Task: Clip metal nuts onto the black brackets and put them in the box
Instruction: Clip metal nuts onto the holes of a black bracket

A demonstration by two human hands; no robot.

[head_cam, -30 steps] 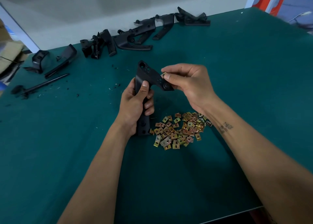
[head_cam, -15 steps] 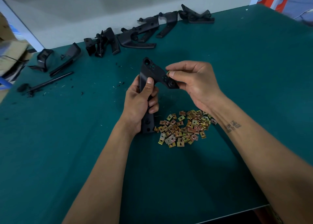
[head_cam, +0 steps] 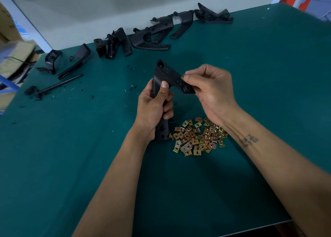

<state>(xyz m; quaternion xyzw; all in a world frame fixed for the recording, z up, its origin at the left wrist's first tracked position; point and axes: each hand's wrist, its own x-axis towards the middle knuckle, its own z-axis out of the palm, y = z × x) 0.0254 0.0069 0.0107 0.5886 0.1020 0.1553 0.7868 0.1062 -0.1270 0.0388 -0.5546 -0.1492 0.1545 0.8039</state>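
Observation:
My left hand grips the long leg of a black L-shaped bracket, held upright over the green table, thumb pressed on its face. My right hand pinches a small brass-coloured metal nut against the upper edge of the bracket's short arm, fingers curled round that arm. A second nut sits clipped at the bracket's lower end. Below my hands lies a pile of several loose metal nuts. No box shows in the view.
Several more black brackets lie in a row along the far table edge. A black rod and black plastic crumbs lie at the left. Cardboard boxes stand beyond the table's left end. The near table edge runs bottom right.
The bracket and both hands keep about the same pose. My right thumb and forefinger have shifted slightly along the short arm's edge with the nut. The view has drifted a little.

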